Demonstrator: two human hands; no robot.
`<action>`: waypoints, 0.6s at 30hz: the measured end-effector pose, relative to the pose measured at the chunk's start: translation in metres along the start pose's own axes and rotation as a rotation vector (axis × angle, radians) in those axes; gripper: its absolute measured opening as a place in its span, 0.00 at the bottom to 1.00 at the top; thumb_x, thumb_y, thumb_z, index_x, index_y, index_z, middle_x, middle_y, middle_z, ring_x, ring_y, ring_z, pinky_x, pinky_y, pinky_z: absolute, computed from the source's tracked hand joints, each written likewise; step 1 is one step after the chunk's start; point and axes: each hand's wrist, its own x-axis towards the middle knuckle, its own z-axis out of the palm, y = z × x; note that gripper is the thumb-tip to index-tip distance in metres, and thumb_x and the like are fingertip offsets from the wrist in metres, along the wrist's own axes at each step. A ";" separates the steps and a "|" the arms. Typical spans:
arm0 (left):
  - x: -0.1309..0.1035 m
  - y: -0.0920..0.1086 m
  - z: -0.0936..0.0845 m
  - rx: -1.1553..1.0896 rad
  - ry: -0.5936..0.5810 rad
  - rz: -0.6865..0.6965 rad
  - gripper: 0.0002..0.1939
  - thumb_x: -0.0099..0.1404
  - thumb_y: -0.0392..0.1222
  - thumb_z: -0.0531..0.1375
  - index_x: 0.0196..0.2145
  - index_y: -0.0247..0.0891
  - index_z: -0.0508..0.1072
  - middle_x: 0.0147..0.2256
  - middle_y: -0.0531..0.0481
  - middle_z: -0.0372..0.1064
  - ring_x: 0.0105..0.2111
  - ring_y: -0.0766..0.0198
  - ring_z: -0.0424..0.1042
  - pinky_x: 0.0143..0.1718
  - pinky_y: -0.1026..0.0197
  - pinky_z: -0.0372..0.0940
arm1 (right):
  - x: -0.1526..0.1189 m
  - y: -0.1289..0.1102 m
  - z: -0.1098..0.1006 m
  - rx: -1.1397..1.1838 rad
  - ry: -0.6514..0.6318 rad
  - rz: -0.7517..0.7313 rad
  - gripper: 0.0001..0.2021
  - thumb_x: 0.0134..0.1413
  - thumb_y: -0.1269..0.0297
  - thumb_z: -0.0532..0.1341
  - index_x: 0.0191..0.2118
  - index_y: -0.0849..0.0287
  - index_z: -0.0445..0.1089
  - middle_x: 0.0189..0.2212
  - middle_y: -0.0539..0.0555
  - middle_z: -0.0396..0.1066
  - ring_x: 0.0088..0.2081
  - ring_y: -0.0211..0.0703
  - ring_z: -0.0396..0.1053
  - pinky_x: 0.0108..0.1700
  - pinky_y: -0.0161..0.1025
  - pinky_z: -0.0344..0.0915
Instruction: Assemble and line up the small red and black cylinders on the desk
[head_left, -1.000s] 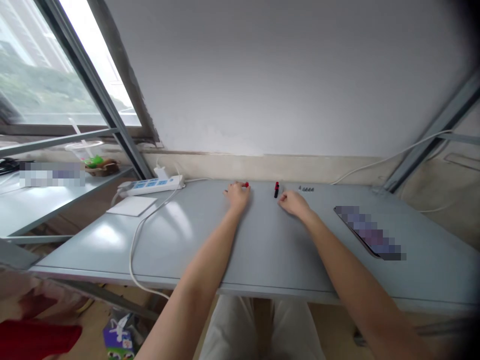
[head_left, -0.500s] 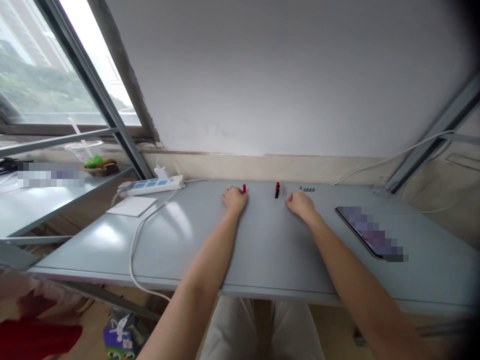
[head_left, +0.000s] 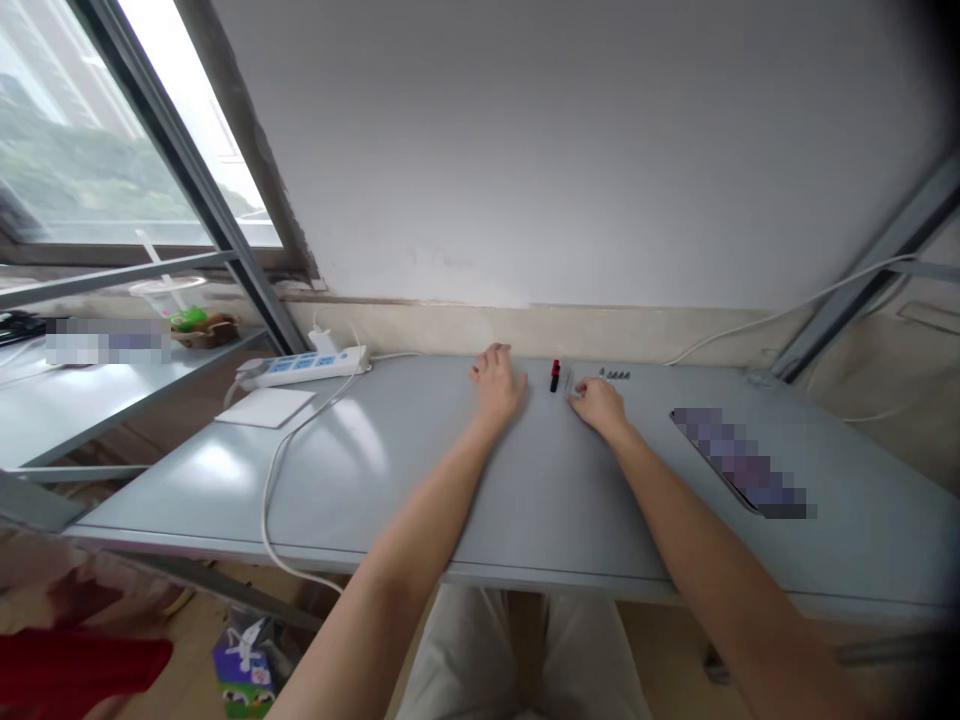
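My left hand (head_left: 498,386) rests toward the back of the grey desk with its fingers spread, and I see nothing held in it. The small red piece that stood beside it earlier is out of sight. To its right lies a short red-and-black cylinder (head_left: 555,376). Beside that are thin clear pieces (head_left: 567,378), too small to make out. My right hand (head_left: 599,403) is just right of them, thumb and forefinger apart, apparently holding nothing. Behind it several small dark pieces (head_left: 619,376) sit in a row.
A phone (head_left: 739,462) lies right of my right arm. On the left are a white power strip (head_left: 307,367), a white flat square (head_left: 265,408) and a cable (head_left: 271,480) hanging over the front edge. The wall (head_left: 525,200) rises behind the desk (head_left: 555,510).
My left hand has moved right and slightly back, and its fingers have spread. The red piece beside it no longer shows. My right thumb and forefinger have parted.
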 end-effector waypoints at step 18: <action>-0.008 0.015 0.018 -0.037 -0.234 0.231 0.12 0.64 0.40 0.51 0.42 0.40 0.70 0.45 0.44 0.67 0.49 0.55 0.61 0.51 0.50 0.50 | -0.001 -0.006 0.009 0.058 0.072 0.037 0.15 0.51 0.56 0.57 0.41 0.59 0.72 0.43 0.58 0.69 0.47 0.49 0.64 0.46 0.44 0.59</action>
